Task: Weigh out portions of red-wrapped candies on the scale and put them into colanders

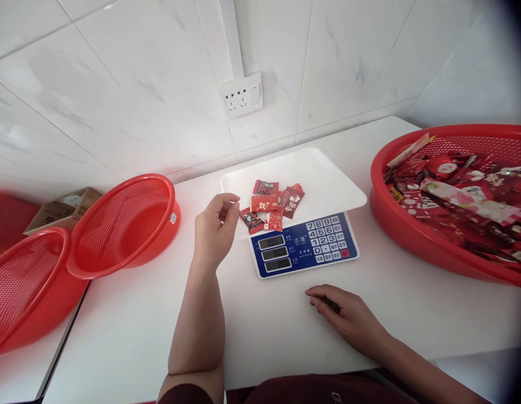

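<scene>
My left hand (218, 227) is over the left edge of the white weighing tray (328, 188), its fingers loosely bent and the thumb a little apart from the index finger, with nothing visible in it. Right beside its fingertips lie several small red and dark packets (264, 203) in a loose pile on the tray. Below the tray shows the blue panel of the scale (302, 242), with three displays and a keypad. My right hand (348, 314) rests on the white table in front of the scale, loosely curled, thumb and index slightly apart, holding nothing.
A large red basket (380, 210) full of red packets stands at the right. Two red baskets, one nearer (58, 286) and one farther (165, 224), are at the left, with a cardboard box (54, 216) behind. A socket (242, 96) is on the tiled wall.
</scene>
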The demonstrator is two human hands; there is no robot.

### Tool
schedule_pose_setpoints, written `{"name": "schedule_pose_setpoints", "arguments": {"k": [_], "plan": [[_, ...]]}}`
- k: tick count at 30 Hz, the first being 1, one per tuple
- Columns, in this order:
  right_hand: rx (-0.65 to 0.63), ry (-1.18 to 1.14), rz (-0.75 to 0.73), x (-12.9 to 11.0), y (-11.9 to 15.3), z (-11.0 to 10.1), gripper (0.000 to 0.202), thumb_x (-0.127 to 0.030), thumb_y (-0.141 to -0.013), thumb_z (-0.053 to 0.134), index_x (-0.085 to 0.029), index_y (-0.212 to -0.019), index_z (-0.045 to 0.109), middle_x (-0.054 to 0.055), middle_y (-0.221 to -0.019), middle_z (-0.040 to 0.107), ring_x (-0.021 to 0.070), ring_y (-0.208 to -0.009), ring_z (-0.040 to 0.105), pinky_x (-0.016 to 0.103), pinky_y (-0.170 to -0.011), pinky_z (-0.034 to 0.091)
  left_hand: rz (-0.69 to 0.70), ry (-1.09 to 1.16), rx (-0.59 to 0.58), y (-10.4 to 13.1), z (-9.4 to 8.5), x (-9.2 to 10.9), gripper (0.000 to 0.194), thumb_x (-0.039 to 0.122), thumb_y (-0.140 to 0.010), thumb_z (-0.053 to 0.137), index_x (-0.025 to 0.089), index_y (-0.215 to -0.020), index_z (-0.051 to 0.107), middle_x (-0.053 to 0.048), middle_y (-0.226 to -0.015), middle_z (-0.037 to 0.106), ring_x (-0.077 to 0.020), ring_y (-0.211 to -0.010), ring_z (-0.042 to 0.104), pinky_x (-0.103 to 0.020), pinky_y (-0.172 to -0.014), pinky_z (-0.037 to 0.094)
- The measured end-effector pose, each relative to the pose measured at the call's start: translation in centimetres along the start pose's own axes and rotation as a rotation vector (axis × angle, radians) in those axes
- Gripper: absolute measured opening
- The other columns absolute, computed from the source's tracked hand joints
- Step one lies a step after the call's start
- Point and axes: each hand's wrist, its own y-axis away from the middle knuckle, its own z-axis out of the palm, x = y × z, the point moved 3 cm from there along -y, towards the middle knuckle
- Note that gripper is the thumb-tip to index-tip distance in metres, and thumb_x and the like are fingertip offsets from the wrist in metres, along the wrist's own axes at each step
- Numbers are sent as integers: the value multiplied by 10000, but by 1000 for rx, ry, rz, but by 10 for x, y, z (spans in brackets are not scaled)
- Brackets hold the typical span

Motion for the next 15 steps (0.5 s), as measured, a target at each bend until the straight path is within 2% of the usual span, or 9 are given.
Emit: {"name": "schedule_pose_setpoints", "arguments": {"k": [4,15], "plan": [[-10,4,0,0,0,0,215,-311,-875,452,-238,-945,642,26,-905,711,181,-818,666,287,-728,540,-25,-21,80,0,-4,-1,111,257,-836,521,221,-915,589,27,-697,620,-116,-667,609,-224,-604,479],[-11,2,4,2,0,1,208,-321,-877,459,-245,-945,641,35,-916,713,197,-832,662,314,-745,542,-9,-66,87,0,-4,0,116,267,-841,524,221,-921,595,24,-697,625,-115,-652,610,-221,-598,473]]}}
